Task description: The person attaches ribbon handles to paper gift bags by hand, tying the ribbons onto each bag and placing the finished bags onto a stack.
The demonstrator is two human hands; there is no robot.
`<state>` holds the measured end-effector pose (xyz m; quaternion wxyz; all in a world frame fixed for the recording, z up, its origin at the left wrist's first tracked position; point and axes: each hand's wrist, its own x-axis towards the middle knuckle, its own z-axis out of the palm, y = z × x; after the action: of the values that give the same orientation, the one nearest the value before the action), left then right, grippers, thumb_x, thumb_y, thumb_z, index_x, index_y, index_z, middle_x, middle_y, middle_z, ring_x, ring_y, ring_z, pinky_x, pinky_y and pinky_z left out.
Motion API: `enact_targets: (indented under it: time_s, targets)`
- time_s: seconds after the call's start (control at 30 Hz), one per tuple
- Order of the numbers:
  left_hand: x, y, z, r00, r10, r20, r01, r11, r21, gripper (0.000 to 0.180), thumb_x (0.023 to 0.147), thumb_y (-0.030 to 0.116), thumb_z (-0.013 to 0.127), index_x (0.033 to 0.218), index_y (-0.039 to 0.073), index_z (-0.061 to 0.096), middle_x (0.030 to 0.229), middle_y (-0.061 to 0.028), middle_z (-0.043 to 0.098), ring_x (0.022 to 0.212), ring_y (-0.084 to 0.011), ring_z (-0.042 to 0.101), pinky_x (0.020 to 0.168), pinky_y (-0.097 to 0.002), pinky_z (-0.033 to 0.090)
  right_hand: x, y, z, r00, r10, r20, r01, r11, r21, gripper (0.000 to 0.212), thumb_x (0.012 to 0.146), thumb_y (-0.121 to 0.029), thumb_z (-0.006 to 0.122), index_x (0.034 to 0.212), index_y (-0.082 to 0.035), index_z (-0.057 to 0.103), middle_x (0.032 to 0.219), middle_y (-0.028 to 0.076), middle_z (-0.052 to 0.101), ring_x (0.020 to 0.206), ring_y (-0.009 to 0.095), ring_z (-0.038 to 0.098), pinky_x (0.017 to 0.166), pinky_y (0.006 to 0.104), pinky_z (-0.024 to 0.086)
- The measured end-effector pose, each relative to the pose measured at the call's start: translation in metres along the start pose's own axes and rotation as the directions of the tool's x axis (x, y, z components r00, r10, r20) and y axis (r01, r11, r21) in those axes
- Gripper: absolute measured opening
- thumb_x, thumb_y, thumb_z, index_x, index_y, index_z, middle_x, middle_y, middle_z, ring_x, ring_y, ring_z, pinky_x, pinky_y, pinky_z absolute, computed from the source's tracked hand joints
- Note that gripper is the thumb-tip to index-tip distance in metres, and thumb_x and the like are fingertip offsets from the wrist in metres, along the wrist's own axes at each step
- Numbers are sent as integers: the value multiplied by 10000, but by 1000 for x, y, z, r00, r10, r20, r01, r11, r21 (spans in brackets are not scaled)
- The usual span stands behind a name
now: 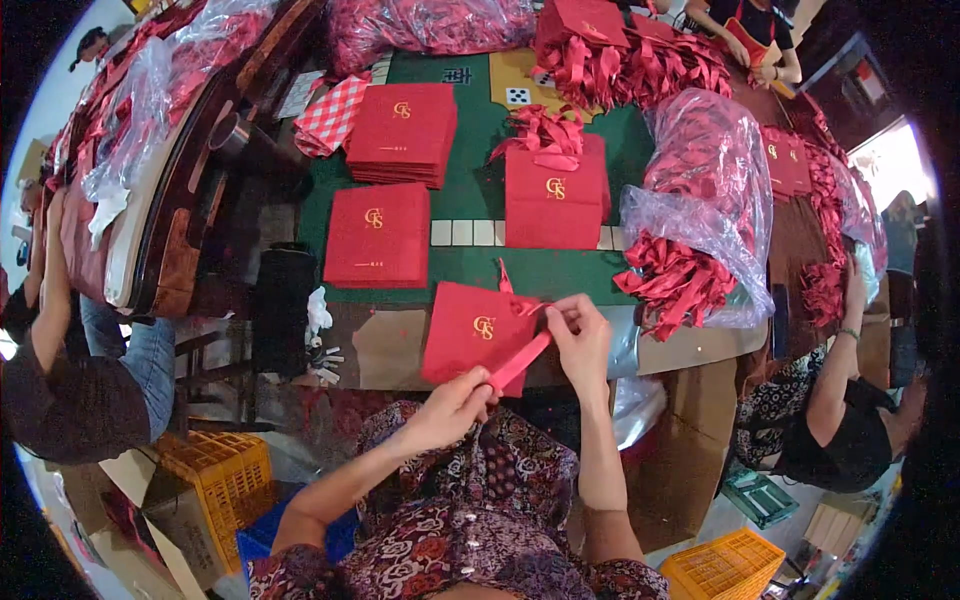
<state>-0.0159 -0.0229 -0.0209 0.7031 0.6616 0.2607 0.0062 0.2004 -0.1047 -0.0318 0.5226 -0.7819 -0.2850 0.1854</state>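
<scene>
A red paper gift bag [465, 330] with gold print lies flat at the table's near edge, right in front of me. My left hand [455, 405] pinches one end of a red ribbon [522, 362] beside the bag's lower right. The ribbon runs taut up to my right hand [575, 335], whose thumb and fingers close on its other end. A short piece of ribbon stands up at the bag's top edge. Beyond it lie two stacks of red bags, one nearer [378, 255] and one farther [395, 150]. Bags with ribbon handles [553, 215] lie to their right.
A clear plastic sack of red ribbons [705, 170] stands on the right of the green tabletop [470, 275]. A checked cloth [330, 115] and a dark metal cup [240, 140] are at the left. People work on both sides. Yellow crates [725, 570] stand on the floor.
</scene>
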Motion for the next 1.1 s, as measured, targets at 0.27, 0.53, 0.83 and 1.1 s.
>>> enact_targets:
  time_s: [0.27,0.53,0.83,1.1]
  targets:
    - [15,11,-40,986,-23,-162,20,1000,-17,165,1000,95,594,1121,8,666,964,-46,630,785,-111,594,700,-270,506,-14,-37,0,922,-386,18,382,906,-181,220,830,-100,788,1010,-49,672,978,117,666,914,279,646,794,391,530]
    - [32,6,-48,974,130,-183,-155,979,-130,207,948,77,685,1074,9,535,919,-51,702,872,-96,663,752,-255,538,-36,-42,34,808,-445,386,480,877,5,279,853,-132,759,1109,-77,665,1010,104,674,899,308,687,717,393,566]
    - [30,11,-55,834,389,-391,-183,864,470,229,896,61,693,1086,5,578,952,-165,627,842,-333,655,740,-390,524,-35,-40,35,916,-323,236,362,921,-142,136,849,-58,764,971,-25,711,898,116,694,772,274,688,661,345,536]
    - [31,-8,-37,845,307,-438,-83,884,459,340,863,8,708,1150,16,526,1077,-136,547,880,-261,642,733,-360,541,-27,-41,47,948,-304,91,317,918,-238,97,866,-109,734,929,-51,687,869,97,666,824,303,667,718,400,525]
